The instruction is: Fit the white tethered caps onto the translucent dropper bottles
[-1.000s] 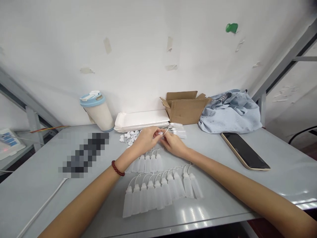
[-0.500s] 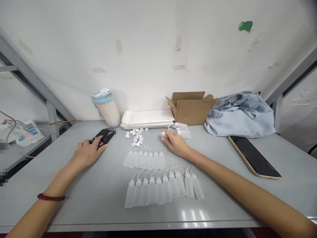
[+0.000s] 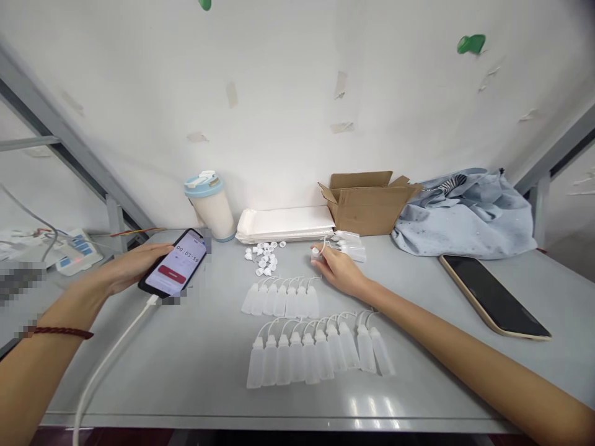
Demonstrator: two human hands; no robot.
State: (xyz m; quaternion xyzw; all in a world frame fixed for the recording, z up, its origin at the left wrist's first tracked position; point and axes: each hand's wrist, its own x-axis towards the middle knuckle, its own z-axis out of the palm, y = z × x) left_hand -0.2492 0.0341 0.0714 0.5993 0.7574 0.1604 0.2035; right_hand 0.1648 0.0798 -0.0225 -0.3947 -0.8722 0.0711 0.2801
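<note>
Two hands each have hold of something. The left hand (image 3: 134, 267) is closed on one edge of a phone (image 3: 174, 266), its lit screen (image 3: 183, 263) tipped towards the wearer and reading 00:03:59. That edge grip seems sound, as it leaves the screen uncovered. A white cable (image 3: 118, 347) runs from the phone's lower end, on the wearer's side of that hand; a tug on it could twist the phone, so slack would help.

The right hand (image 3: 341, 269) has thumb and fingers pinched round a small bottle (image 3: 315, 254), most of it hidden. A light pinch should do, since the plastic looks soft and hard squeezing might make it slip. Loose caps (image 3: 267, 271) lie left of this hand; a shorter row of bottles (image 3: 281, 301) is nearer the wearer than the hand, a longer row (image 3: 296, 365) nearer again. The right forearm (image 3: 432, 322) passes close by that longer row's end, so a careless slide could knock it.
</note>
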